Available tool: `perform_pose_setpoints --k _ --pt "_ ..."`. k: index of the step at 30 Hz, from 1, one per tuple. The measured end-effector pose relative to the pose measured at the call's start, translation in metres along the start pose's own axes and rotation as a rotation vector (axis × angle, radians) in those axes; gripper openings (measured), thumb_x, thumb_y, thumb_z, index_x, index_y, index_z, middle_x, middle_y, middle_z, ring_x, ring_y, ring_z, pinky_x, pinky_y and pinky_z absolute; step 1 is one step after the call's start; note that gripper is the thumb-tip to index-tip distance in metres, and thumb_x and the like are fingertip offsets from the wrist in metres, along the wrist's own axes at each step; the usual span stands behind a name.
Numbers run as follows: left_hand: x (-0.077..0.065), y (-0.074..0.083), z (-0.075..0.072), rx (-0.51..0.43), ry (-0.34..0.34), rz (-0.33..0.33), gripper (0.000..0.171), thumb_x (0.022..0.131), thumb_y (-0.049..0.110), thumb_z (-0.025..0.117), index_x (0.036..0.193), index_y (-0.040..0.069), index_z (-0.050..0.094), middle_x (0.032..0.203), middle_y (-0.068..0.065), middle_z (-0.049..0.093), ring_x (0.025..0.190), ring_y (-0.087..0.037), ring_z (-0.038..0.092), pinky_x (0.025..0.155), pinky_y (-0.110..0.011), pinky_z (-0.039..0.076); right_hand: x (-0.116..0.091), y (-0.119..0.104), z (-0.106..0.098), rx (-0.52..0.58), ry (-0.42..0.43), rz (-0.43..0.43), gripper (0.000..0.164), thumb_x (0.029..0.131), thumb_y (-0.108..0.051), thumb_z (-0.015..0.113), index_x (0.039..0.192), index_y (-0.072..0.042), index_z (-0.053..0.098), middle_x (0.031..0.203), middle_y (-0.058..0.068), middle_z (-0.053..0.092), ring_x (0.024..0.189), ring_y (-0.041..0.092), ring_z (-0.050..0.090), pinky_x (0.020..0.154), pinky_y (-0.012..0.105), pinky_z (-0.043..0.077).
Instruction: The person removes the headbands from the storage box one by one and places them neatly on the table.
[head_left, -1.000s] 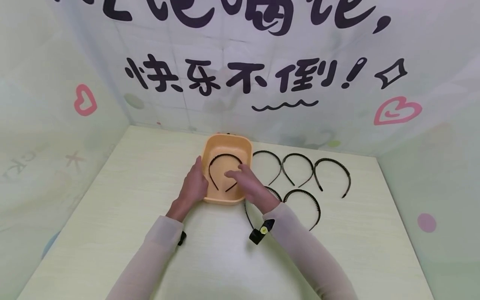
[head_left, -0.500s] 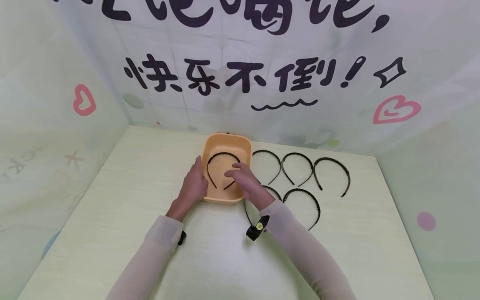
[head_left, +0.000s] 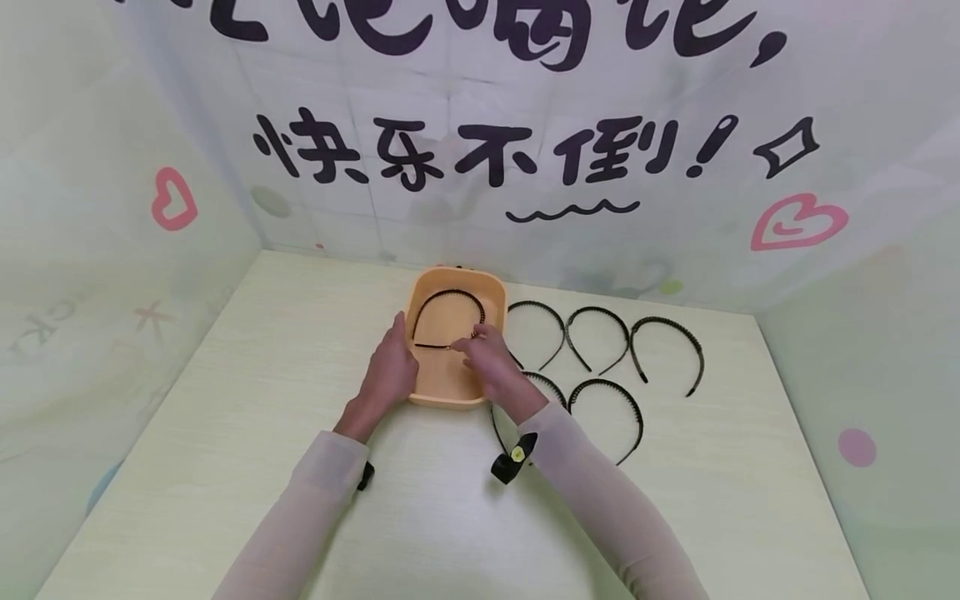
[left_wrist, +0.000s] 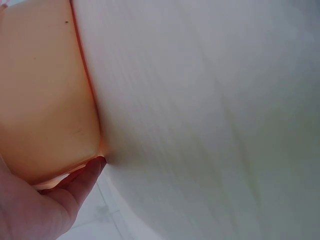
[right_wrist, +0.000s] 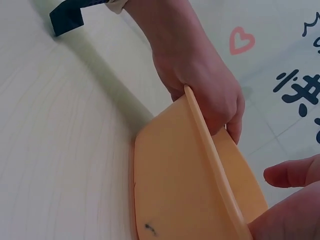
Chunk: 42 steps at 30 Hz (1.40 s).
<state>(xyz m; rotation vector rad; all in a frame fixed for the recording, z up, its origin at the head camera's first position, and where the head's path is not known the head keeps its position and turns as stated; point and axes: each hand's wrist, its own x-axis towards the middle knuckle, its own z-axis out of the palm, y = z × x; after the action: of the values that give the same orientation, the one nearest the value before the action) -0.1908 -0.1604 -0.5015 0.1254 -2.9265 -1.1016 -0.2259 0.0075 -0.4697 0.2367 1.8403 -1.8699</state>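
An orange plastic tray (head_left: 459, 390) stands on the table, with a black toothed headband (head_left: 453, 292) tilted inside it. My left hand (head_left: 387, 371) grips the tray's left side, its thumb by the rim. In the left wrist view, fingers of the left hand (left_wrist: 75, 195) reach along the outer wall of the tray (left_wrist: 47, 100). My right hand (head_left: 491, 362) reaches over the right rim, and its fingers pinch the headband's right side. Those fingers partly hide that side. In the right wrist view, the headband cannot be seen.
Several black headbands lie right of the tray in two rows, including one at the far right (head_left: 667, 321) and one in the front row (head_left: 637, 408). My right forearm passes over the front row. A printed sheet wall (head_left: 420, 225) closes off the table's back edge.
The headband has turned and tilted inside the tray, shifting toward its far end; one tip now points at my right thumb. The left hand and tray have stayed in place.
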Motion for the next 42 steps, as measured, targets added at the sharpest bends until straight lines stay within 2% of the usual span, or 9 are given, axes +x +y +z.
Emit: perform_pose_setpoints --k 4,7,10,13,17,19,27,34,42 --pt "0.000 0.001 0.000 -0.005 0.006 -0.003 0.066 0.095 -0.002 0.034 0.156 -0.005 0.008 0.147 -0.033 0.039 0.122 -0.043 0.052 0.099 -0.055 0.046 0.003 0.001 -0.001 0.047 -0.008 -0.017 0.069 0.092 -0.008 0.061 0.151 0.003 0.027 0.156 0.018 0.030 0.138 0.033 0.040 0.113 0.043 0.036" --pt "0.000 0.001 0.001 -0.007 0.008 -0.001 0.066 0.095 -0.002 0.033 0.156 -0.005 0.008 0.147 -0.033 0.039 0.122 -0.043 0.052 0.099 -0.055 0.046 0.004 0.002 -0.001 0.065 -0.016 -0.037 0.057 0.093 -0.005 0.059 0.143 0.007 0.036 0.137 0.016 0.048 0.126 0.027 0.047 0.111 0.042 0.039" --pt "0.000 0.000 0.002 -0.006 0.004 0.000 0.066 0.096 -0.002 0.032 0.157 -0.004 0.008 0.147 -0.032 0.039 0.121 -0.042 0.053 0.098 -0.054 0.047 0.004 0.002 -0.001 0.088 -0.035 -0.050 0.048 0.094 -0.003 0.057 0.138 0.008 0.042 0.117 0.010 0.054 0.112 0.022 0.050 0.108 0.042 0.041" --pt "0.001 0.000 0.002 -0.007 0.000 -0.003 0.065 0.096 -0.002 0.032 0.157 -0.004 0.007 0.148 -0.032 0.038 0.120 -0.042 0.054 0.097 -0.054 0.048 0.005 0.003 -0.002 0.116 -0.059 -0.056 0.055 0.094 -0.003 0.057 0.145 0.006 0.037 0.123 0.011 0.054 0.111 0.021 0.050 0.107 0.043 0.042" --pt "0.001 0.000 0.002 -0.011 -0.003 -0.010 0.066 0.096 -0.002 0.032 0.157 -0.004 0.008 0.148 -0.032 0.038 0.116 -0.041 0.055 0.095 -0.053 0.049 0.004 0.003 -0.003 0.181 -0.071 -0.061 0.071 0.094 -0.001 0.057 0.155 0.001 0.021 0.145 0.021 0.043 0.126 0.027 0.049 0.109 0.044 0.041" --pt "0.001 0.001 0.002 -0.011 -0.003 -0.014 0.066 0.096 -0.002 0.033 0.157 -0.003 0.008 0.148 -0.031 0.039 0.116 -0.041 0.056 0.096 -0.053 0.049 0.003 0.003 -0.003 0.226 -0.070 -0.065 0.075 0.094 0.001 0.057 0.156 -0.001 0.016 0.148 0.023 0.040 0.132 0.032 0.047 0.110 0.044 0.041" --pt "0.000 0.000 0.002 -0.012 -0.003 -0.014 0.066 0.095 -0.001 0.034 0.157 -0.003 0.008 0.147 -0.032 0.039 0.120 -0.042 0.054 0.099 -0.054 0.047 0.003 0.004 -0.002 0.330 -0.014 -0.062 0.077 0.095 -0.005 0.058 0.156 -0.002 0.010 0.139 0.023 0.050 0.125 0.032 0.056 0.106 0.041 0.045" --pt "-0.002 0.000 0.003 -0.021 -0.006 -0.011 0.065 0.096 -0.001 0.032 0.156 -0.005 0.009 0.149 -0.032 0.037 0.128 -0.043 0.049 0.103 -0.055 0.044 -0.003 -0.001 -0.001 0.377 0.091 -0.068 0.072 0.099 -0.012 0.057 0.155 -0.002 0.013 0.126 0.019 0.059 0.098 0.020 0.069 0.091 0.032 0.055" --pt "0.000 -0.001 0.001 -0.035 -0.003 -0.007 0.066 0.096 -0.002 0.031 0.157 -0.003 0.007 0.150 -0.032 0.036 0.128 -0.044 0.049 0.102 -0.054 0.044 -0.005 -0.007 -0.008 0.393 0.109 -0.119 0.064 0.102 -0.013 0.053 0.154 -0.001 0.017 0.102 0.010 0.061 0.077 0.014 0.070 0.074 0.023 0.057"
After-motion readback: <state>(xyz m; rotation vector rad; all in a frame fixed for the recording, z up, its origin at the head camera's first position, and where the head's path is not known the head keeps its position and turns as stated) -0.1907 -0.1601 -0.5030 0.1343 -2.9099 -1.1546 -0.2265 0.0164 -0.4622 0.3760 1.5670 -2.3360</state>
